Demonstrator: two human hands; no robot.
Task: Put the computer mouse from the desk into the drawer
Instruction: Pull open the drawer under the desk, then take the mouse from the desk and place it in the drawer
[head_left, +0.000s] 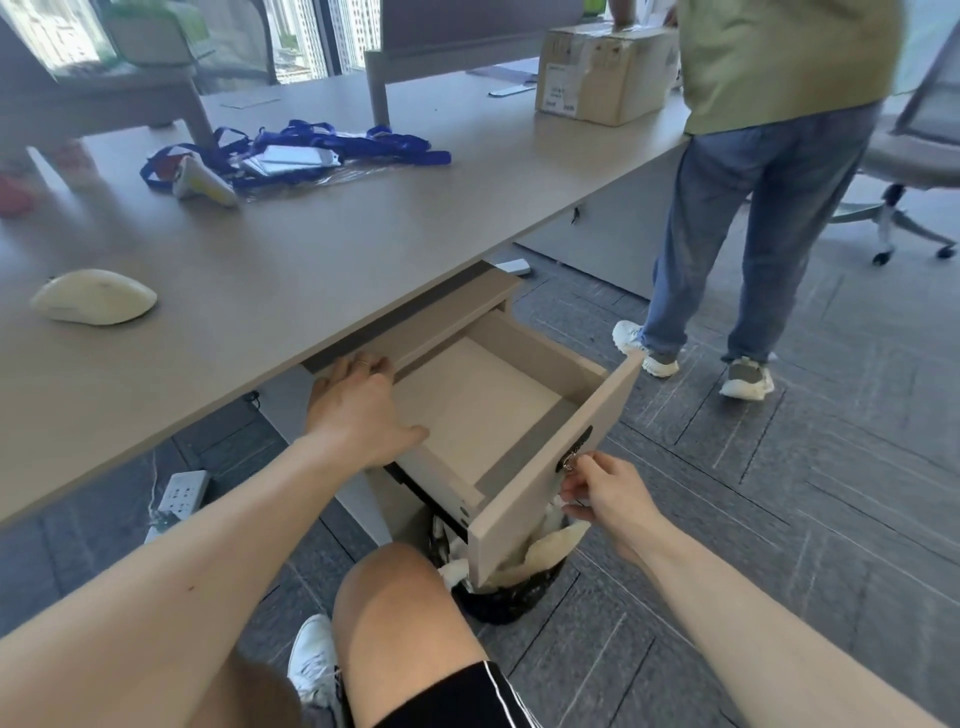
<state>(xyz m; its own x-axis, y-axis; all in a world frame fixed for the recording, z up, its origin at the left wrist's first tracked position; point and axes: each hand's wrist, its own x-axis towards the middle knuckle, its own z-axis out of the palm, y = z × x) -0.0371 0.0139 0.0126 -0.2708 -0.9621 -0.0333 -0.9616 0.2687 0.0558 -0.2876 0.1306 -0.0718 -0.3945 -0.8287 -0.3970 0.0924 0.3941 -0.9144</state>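
A cream-white computer mouse (94, 296) lies on the desk (322, 244) at the left, apart from both hands. Under the desk edge a beige drawer (550, 467) stands pulled out, and its inside holds nothing. My left hand (358, 410) rests flat on the drawer's left rear rim, fingers spread, thumb over the drawer floor. At the lock on the drawer's front panel, my right hand (597, 493) pinches a small key (570, 464).
Blue lanyards with badges (311, 153) and a white handheld device (200, 182) lie farther back on the desk. A cardboard box (605, 75) sits at the far edge. A person (769, 208) stands at right by an office chair (919, 150). A bin (514, 587) sits under the drawer; a power strip (182, 493) lies on the floor.
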